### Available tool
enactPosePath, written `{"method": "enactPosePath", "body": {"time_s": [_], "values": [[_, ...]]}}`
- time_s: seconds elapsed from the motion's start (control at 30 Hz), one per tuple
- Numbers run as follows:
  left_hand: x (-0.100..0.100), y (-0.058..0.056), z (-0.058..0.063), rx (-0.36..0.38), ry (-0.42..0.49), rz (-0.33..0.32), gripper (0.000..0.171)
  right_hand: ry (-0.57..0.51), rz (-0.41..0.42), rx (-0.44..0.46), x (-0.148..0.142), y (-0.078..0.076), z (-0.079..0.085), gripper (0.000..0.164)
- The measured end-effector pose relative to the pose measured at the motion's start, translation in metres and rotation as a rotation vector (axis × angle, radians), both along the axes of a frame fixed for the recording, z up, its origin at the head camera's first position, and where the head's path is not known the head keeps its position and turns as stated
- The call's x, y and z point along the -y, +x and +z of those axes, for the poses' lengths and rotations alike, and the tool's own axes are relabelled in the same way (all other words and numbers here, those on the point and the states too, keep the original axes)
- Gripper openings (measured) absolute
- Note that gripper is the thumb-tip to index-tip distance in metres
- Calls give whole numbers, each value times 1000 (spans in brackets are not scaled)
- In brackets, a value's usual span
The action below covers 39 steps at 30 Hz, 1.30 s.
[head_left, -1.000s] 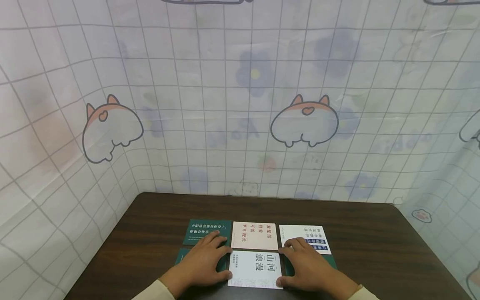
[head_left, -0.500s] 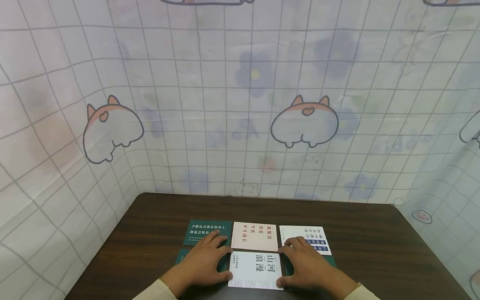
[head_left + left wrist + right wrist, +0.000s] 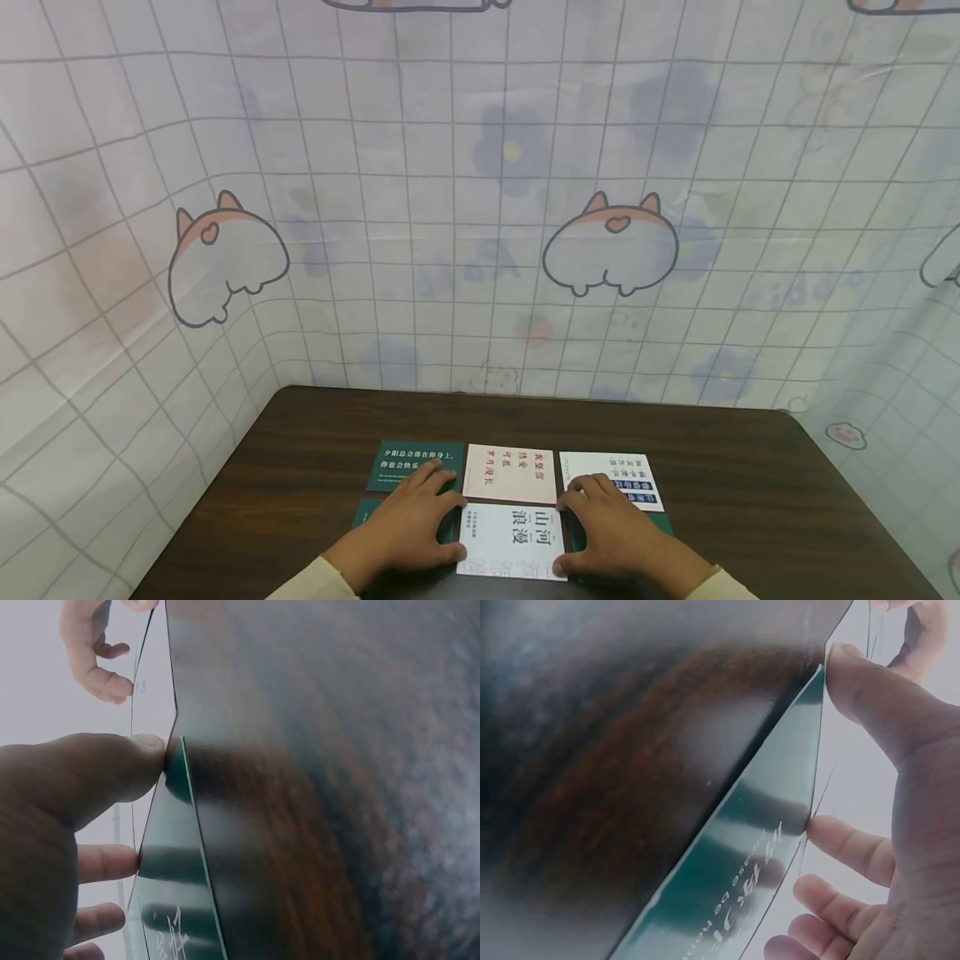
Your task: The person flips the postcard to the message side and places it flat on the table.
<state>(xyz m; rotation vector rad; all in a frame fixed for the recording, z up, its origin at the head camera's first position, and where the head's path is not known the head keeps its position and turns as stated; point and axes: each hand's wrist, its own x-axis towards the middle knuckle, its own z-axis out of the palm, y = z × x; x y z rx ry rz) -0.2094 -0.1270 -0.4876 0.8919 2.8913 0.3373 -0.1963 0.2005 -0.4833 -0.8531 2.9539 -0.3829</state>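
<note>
In the head view a white card (image 3: 502, 554) with large dark characters lies flat on the table, at the middle of the near row. My left hand (image 3: 412, 521) touches its left edge with thumb and index fingertip. Along the right edge rest the thumb and index fingertip of my right hand (image 3: 617, 532). Beneath the left hand is a green card (image 3: 364, 510), partly covered; another green card (image 3: 662, 522) shows under the right hand. Both wrist views show the thumbs at the white card's corners, beside the green card (image 3: 176, 874) and the green card (image 3: 754, 806) with white lettering.
The far row holds a green card (image 3: 405, 452) at left, a pink card (image 3: 510, 472) with red characters, and a white card (image 3: 600, 463) with blue blocks. They lie on a dark wooden table (image 3: 750, 492), with a grid-patterned curtain (image 3: 450, 208) behind and at both sides.
</note>
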Motion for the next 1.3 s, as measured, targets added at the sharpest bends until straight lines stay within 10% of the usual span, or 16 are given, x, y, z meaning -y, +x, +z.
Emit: {"method": "enactPosePath", "body": {"time_s": [0.83,1.3], "values": [[-5,-6,6,53,31,4,57,-57,-11,139,4,-17,-1,73],[-8,-6,3,20,43,12,69,-71,-10,58,6,-10,-1,81]]}}
